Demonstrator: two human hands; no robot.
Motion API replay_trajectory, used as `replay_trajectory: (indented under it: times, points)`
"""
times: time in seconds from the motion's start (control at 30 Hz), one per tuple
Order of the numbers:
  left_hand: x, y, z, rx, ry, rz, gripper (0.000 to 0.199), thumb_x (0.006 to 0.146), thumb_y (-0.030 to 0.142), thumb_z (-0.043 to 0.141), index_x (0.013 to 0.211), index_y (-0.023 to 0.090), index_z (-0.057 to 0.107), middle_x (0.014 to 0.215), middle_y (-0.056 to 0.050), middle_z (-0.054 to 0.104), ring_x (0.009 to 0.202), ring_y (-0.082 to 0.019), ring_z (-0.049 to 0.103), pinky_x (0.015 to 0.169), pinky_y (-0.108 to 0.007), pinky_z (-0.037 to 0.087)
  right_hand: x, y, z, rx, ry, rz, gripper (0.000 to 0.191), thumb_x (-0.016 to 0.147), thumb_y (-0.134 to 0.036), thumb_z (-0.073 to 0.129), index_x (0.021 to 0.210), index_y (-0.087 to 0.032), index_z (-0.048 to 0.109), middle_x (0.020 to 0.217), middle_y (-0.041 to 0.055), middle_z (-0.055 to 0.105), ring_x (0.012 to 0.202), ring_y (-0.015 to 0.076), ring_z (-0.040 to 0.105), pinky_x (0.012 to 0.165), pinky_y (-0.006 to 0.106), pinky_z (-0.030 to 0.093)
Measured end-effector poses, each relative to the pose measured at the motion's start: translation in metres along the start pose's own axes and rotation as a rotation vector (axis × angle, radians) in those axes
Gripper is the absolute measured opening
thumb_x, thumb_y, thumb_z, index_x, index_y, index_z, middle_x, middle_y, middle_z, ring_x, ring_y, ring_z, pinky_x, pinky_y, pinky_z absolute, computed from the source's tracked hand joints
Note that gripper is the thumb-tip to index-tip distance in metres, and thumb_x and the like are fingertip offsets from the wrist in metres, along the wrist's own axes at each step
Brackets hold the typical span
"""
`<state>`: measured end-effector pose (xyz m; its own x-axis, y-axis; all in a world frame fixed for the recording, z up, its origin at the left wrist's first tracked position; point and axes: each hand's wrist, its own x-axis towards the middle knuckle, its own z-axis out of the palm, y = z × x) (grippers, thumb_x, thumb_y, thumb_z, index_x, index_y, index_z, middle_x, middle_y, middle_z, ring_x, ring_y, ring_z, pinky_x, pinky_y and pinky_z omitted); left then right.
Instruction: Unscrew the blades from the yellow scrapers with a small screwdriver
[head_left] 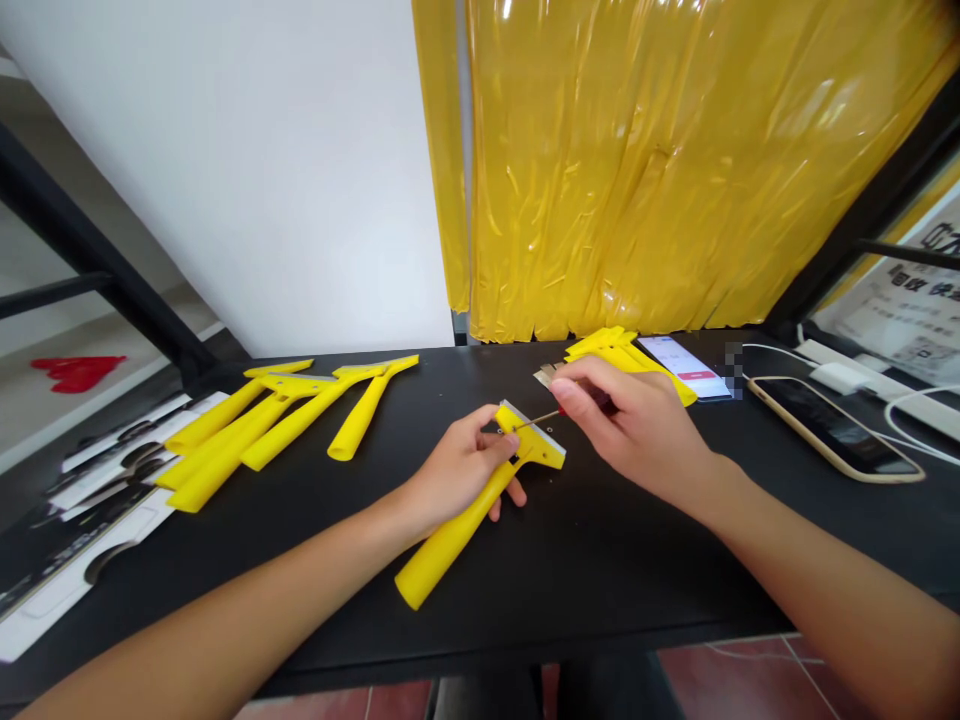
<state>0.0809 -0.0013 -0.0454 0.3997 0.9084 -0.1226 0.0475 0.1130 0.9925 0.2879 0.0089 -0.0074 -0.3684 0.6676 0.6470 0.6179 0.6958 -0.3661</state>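
Observation:
My left hand (461, 472) grips a yellow plastic scraper (450, 545) by its neck, with the handle running down toward me and a steel blade (534, 425) along its wide head. My right hand (630, 420) pinches a small red-handled screwdriver (559, 412), and its thin shaft reaches to the scraper's head. Several similar yellow scrapers (225, 440) lie on the black table (570, 570) to the left. More yellow pieces (622, 350) are stacked just beyond my right hand, partly hidden by it.
A smartphone (686, 367) lies beyond my right hand, and a gold-edged phone (832, 430) lies on the right near a white power strip (862, 375) and cables. White packaging cards (97, 500) overlap the table's left edge. Yellow plastic sheeting (660, 170) hangs behind the table.

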Motion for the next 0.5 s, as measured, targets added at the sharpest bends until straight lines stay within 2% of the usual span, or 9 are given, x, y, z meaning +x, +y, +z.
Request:
replay_trajectory:
  times: [0.07, 0.13, 0.2, 0.33, 0.4, 0.5]
  points:
    - [0.0, 0.0, 0.0, 0.0, -0.001, -0.004, 0.02, 0.096, 0.033, 0.06, 0.108, 0.019, 0.05, 0.085, -0.004, 0.066, 0.054, -0.017, 0.068, 0.035, -0.021, 0.047, 0.0, 0.002, -0.001, 0.037, -0.024, -0.014, 0.015, 0.1, -0.027, 0.05, 0.109, -0.022, 0.061, 0.073, -0.0019, 0.064, 0.06, 0.0126, 0.058, 0.058, 0.027, 0.042]
    - [0.0, 0.0, 0.0, 0.01, 0.0, -0.009, 0.019, 0.096, 0.033, 0.059, 0.104, 0.019, 0.049, 0.079, -0.002, 0.065, 0.053, -0.017, 0.068, 0.035, -0.021, 0.047, 0.0, 0.002, -0.001, 0.078, -0.057, -0.032, 0.025, 0.097, -0.019, 0.05, 0.121, -0.022, 0.057, 0.073, -0.0034, 0.061, 0.057, 0.0113, 0.055, 0.057, 0.026, 0.041]
    - [0.0, -0.001, 0.0, 0.025, -0.002, -0.012, 0.019, 0.096, 0.034, 0.059, 0.101, 0.019, 0.048, 0.073, -0.001, 0.063, 0.052, -0.018, 0.068, 0.035, -0.021, 0.047, -0.001, 0.001, -0.001, 0.096, -0.07, -0.054, 0.032, 0.093, -0.014, 0.052, 0.124, -0.022, 0.056, 0.074, -0.0037, 0.058, 0.058, 0.011, 0.053, 0.058, 0.026, 0.042]
    - [-0.001, 0.002, 0.0, 0.042, -0.021, 0.0, 0.02, 0.096, 0.036, 0.059, 0.098, 0.019, 0.049, 0.074, -0.002, 0.065, 0.055, -0.018, 0.069, 0.036, -0.021, 0.047, -0.001, -0.001, 0.0, 0.206, -0.05, -0.001, 0.019, 0.096, -0.023, 0.058, 0.114, -0.024, 0.062, 0.079, -0.0013, 0.061, 0.065, 0.012, 0.057, 0.057, 0.024, 0.044]
    - [-0.004, 0.009, -0.001, 0.044, -0.036, 0.025, 0.02, 0.096, 0.036, 0.06, 0.097, 0.019, 0.049, 0.077, -0.002, 0.066, 0.056, -0.018, 0.069, 0.037, -0.021, 0.047, -0.001, -0.001, -0.001, 0.278, -0.007, 0.048, 0.013, 0.096, -0.03, 0.061, 0.108, -0.024, 0.064, 0.086, 0.0011, 0.065, 0.072, 0.0138, 0.061, 0.057, 0.024, 0.045]
    - [-0.008, 0.022, -0.007, 0.08, -0.025, 0.096, 0.022, 0.096, 0.038, 0.06, 0.096, 0.02, 0.049, 0.074, 0.0, 0.065, 0.055, -0.017, 0.068, 0.038, -0.022, 0.047, 0.0, -0.002, -0.003, 0.347, 0.09, 0.058, 0.008, 0.095, -0.031, 0.065, 0.097, -0.024, 0.067, 0.093, 0.0028, 0.068, 0.081, 0.0157, 0.064, 0.061, 0.025, 0.047]
